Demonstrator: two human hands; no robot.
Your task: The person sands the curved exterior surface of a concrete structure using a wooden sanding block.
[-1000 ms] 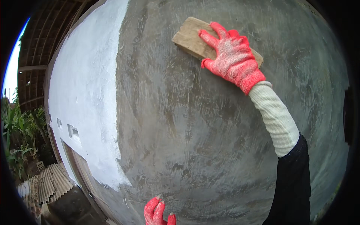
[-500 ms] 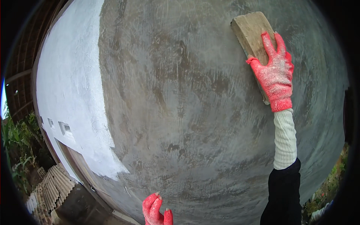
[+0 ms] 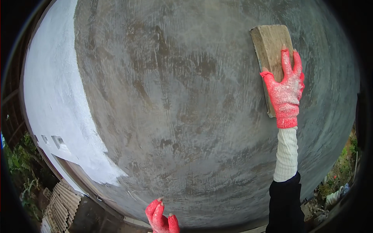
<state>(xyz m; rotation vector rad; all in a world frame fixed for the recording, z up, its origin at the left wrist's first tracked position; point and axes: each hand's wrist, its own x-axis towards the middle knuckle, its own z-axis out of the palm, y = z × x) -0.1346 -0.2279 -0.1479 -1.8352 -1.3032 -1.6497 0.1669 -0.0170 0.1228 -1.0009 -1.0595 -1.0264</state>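
Note:
A long, thick wooden block [image 3: 274,42] lies flat against the grey plastered wall [image 3: 186,116] at the upper right, tilted a little to the left. My right hand [image 3: 286,89], in a dusty pink-red glove with bare fingertips, grips it. The thumb presses along the block's left edge and the fingers spread over its face. Low in the view, just left of the middle, my left hand [image 3: 162,217] wears a matching glove. Its fingers are loosely bent and apart, with nothing visible between them. The lower edge of the picture cuts off the rest of that hand.
White paint [image 3: 54,89] covers the wall's left side, ending in a ragged edge. Small recessed openings [image 3: 59,143] sit above a wooden frame [image 3: 74,167] at lower left. Corrugated sheets [image 3: 62,202] and plants [image 3: 21,167] lie beyond. Greenery and rubble [image 3: 334,186] show at lower right.
My right hand has slid the wooden block down and to the right along the wall, and the block stands more upright. The view has shifted rightward. My left hand keeps much the same pose.

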